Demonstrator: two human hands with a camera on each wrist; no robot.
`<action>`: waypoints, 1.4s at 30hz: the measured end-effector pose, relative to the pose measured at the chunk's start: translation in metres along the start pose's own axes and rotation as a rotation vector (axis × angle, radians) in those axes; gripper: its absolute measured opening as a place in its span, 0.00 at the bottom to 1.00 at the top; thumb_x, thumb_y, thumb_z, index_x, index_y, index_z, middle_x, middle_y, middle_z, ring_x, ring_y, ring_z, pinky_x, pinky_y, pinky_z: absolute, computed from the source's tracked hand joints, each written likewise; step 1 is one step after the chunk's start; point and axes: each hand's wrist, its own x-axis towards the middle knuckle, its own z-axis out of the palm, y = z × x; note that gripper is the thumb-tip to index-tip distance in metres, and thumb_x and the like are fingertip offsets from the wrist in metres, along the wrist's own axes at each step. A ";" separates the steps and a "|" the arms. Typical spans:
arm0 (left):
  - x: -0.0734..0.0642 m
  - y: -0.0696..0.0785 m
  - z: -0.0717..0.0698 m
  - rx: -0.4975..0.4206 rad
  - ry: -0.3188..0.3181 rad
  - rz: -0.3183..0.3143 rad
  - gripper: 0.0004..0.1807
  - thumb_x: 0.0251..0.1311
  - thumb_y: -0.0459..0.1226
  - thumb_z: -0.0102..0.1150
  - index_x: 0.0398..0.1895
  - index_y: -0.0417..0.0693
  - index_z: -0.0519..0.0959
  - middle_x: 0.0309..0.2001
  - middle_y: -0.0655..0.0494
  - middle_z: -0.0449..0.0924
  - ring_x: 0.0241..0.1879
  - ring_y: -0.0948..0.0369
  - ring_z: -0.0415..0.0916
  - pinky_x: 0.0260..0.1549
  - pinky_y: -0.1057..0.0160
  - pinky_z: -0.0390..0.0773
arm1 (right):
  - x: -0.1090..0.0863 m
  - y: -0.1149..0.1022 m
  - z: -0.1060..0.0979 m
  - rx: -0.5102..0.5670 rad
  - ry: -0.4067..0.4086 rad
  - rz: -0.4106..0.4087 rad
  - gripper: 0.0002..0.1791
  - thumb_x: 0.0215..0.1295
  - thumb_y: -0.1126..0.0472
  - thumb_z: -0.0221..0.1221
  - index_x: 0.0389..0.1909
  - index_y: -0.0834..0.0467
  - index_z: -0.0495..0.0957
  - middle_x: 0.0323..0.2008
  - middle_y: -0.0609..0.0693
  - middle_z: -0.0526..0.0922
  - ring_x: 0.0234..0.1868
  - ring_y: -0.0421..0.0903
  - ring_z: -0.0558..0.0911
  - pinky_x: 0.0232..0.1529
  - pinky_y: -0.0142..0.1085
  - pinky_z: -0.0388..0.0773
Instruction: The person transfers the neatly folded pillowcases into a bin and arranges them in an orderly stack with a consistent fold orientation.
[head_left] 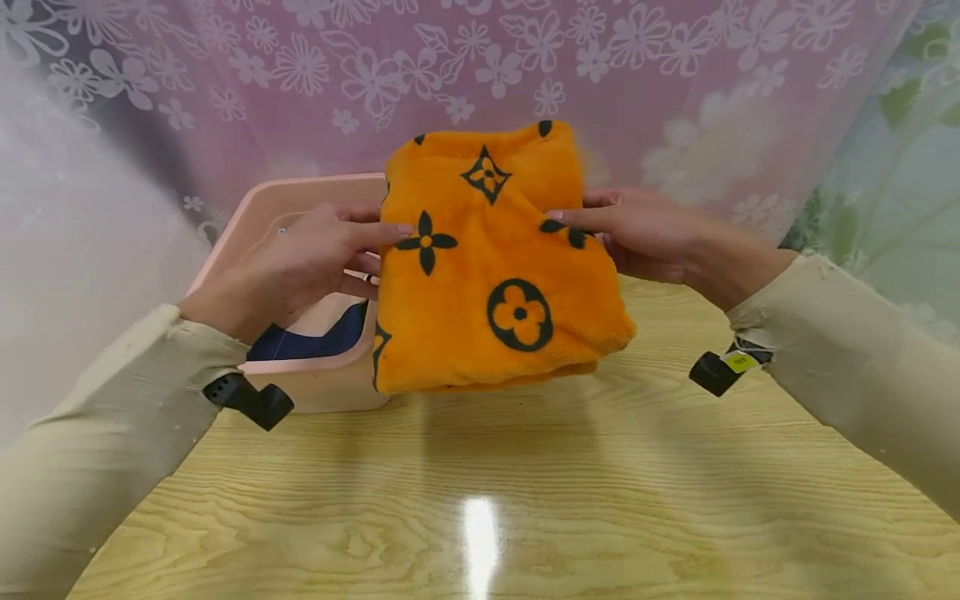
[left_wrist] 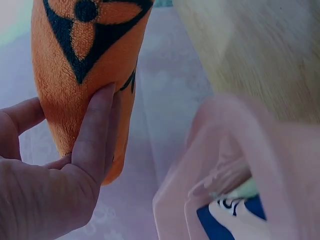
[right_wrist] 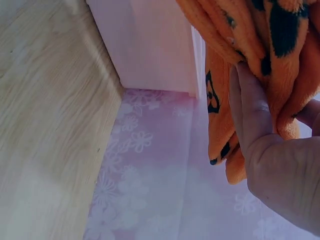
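A folded orange plush cloth (head_left: 457, 300) with dark flower and star motifs is held up above the table, partly in front of the bin. My left hand (head_left: 318, 250) pinches its left edge, thumb on the near face and fingers behind. On the right side, my right hand (head_left: 648, 237) grips the cloth the same way. Several soft folded layers show at that side in the right wrist view, where the orange cloth (right_wrist: 285, 65) bunches above the fingers. From the left wrist, the cloth's (left_wrist: 90, 100) folded edge looks smooth and rounded between thumb and fingers.
A pink plastic bin (head_left: 315, 187) stands at the left on the wood-grain table (head_left: 525, 483). Inside lies a navy cloth (head_left: 330, 333), with white patches visible in the left wrist view. A pink flowered curtain or sheet (head_left: 450, 75) covers the back.
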 end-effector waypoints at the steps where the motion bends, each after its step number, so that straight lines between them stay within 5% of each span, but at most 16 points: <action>1: -0.001 0.000 -0.004 -0.001 0.006 0.012 0.28 0.64 0.48 0.58 0.62 0.44 0.69 0.49 0.46 0.79 0.41 0.53 0.80 0.42 0.54 0.80 | 0.004 -0.002 0.002 0.003 0.001 -0.002 0.28 0.68 0.54 0.57 0.65 0.60 0.66 0.53 0.56 0.79 0.46 0.48 0.83 0.44 0.40 0.80; 7: -0.005 0.004 -0.032 -0.051 0.037 0.044 0.31 0.59 0.44 0.64 0.66 0.52 0.69 0.46 0.48 0.82 0.36 0.53 0.82 0.39 0.50 0.80 | 0.026 -0.015 0.019 0.023 -0.032 -0.026 0.24 0.70 0.55 0.55 0.63 0.60 0.68 0.53 0.56 0.78 0.46 0.49 0.83 0.43 0.40 0.80; 12: -0.008 0.005 -0.064 -0.045 -0.014 -0.025 0.32 0.63 0.45 0.60 0.67 0.45 0.63 0.45 0.53 0.82 0.38 0.55 0.81 0.40 0.53 0.81 | 0.046 -0.023 0.037 0.055 -0.049 -0.022 0.22 0.71 0.54 0.53 0.63 0.58 0.68 0.55 0.57 0.77 0.47 0.50 0.82 0.44 0.42 0.80; 23: -0.013 -0.011 -0.125 0.128 0.005 -0.154 0.26 0.68 0.46 0.52 0.64 0.44 0.61 0.48 0.54 0.78 0.45 0.53 0.78 0.44 0.54 0.79 | 0.092 -0.029 0.083 0.182 -0.094 -0.036 0.23 0.70 0.57 0.54 0.63 0.57 0.67 0.54 0.56 0.78 0.51 0.54 0.80 0.46 0.46 0.79; 32: -0.019 -0.027 -0.153 0.110 -0.014 -0.189 0.16 0.71 0.45 0.47 0.59 0.54 0.68 0.49 0.56 0.78 0.46 0.54 0.77 0.44 0.53 0.79 | 0.116 -0.026 0.110 0.237 -0.056 -0.008 0.20 0.69 0.58 0.56 0.60 0.58 0.69 0.50 0.56 0.80 0.48 0.53 0.82 0.44 0.45 0.80; 42: -0.020 -0.039 -0.165 0.073 0.011 -0.230 0.12 0.71 0.44 0.48 0.54 0.55 0.71 0.47 0.57 0.77 0.45 0.54 0.77 0.44 0.52 0.79 | 0.127 -0.022 0.127 0.226 -0.024 -0.007 0.19 0.68 0.59 0.58 0.57 0.58 0.70 0.47 0.55 0.81 0.44 0.52 0.83 0.40 0.44 0.81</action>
